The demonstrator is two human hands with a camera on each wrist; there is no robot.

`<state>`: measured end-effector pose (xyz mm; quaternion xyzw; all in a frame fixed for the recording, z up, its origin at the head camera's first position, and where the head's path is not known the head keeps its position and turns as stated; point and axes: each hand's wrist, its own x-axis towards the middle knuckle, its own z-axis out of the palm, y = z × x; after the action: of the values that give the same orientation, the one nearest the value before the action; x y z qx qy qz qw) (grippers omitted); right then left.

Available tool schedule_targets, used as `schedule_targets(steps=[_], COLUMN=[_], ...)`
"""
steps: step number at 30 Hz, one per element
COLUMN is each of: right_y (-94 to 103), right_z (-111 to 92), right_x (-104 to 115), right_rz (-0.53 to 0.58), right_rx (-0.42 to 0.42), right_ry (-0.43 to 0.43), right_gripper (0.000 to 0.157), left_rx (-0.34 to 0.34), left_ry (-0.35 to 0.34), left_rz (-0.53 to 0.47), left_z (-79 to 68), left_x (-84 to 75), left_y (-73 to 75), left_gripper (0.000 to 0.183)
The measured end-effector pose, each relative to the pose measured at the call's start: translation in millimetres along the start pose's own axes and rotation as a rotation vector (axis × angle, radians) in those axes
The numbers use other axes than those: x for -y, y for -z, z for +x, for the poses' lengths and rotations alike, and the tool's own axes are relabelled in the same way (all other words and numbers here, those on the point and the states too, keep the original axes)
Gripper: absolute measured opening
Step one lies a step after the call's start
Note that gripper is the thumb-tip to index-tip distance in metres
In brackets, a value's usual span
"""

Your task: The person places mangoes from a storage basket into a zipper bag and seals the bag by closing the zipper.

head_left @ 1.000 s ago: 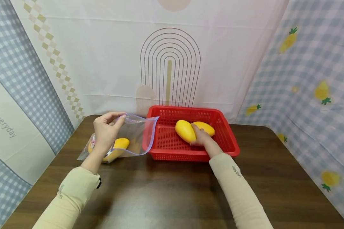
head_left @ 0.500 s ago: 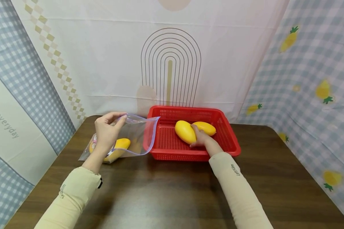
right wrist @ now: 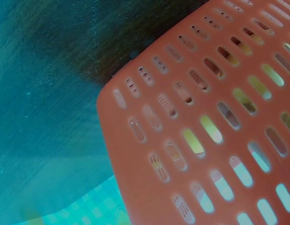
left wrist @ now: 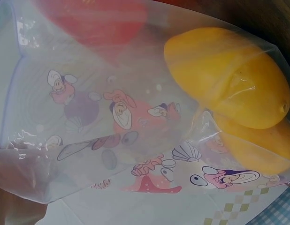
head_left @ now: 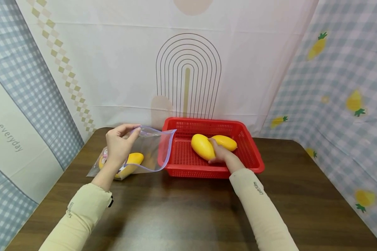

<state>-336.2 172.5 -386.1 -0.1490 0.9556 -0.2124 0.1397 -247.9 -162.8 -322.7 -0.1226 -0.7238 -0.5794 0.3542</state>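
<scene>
My left hand [head_left: 119,143] pinches the upper edge of a clear zip bag [head_left: 152,153] with a purple-blue rim, holding its mouth apart toward the basket. Two yellow mangoes [left wrist: 225,77] lie inside the bag, one overlapping the other; cartoon prints decorate the plastic. Inside the red basket [head_left: 182,170], my right hand [head_left: 220,152] grips a mango [head_left: 202,146] from its right side. Another mango [head_left: 225,142] lies just behind that hand. The right wrist view is filled by the basket's slotted wall [right wrist: 206,103], which hides most of the hand's work.
A dark wooden table [head_left: 188,216] carries the bag and the basket. Behind it hangs a pale printed cloth [head_left: 128,69], with a checked pineapple cloth [head_left: 333,115] at the right. The bag's mouth overlaps the basket's left rim in the head view.
The whole head view shifts slightly. Within the basket, the mango under my right hand has tilted a little, its near end shifting toward the front. My left hand keeps its pinch on the bag.
</scene>
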Motion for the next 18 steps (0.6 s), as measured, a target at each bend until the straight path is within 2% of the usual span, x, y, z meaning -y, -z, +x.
schedule_targets(steps=[6, 14, 18], right_y=[0.4, -0.2, -0.1], right_z=[1.4, 1.2, 1.7], right_x=[-0.1, 2.6, 1.7], right_rz=[0.015, 0.015, 0.0], right_rx=[0.02, 0.083, 0.085], right_ry=[-0.009, -0.099, -0.092], right_gripper=[0.092, 0.088, 0.087], left_rx=[-0.004, -0.018, -0.012], left_ry=[0.008, 0.013, 0.001], left_rz=[-0.001, 0.004, 0.011], left_z=[0.5, 2.6, 3.4], left_x=[0.6, -1.0, 0.1], left_y=[-0.8, -1.7, -1.7], left_gripper=[0.012, 0.01, 0.011])
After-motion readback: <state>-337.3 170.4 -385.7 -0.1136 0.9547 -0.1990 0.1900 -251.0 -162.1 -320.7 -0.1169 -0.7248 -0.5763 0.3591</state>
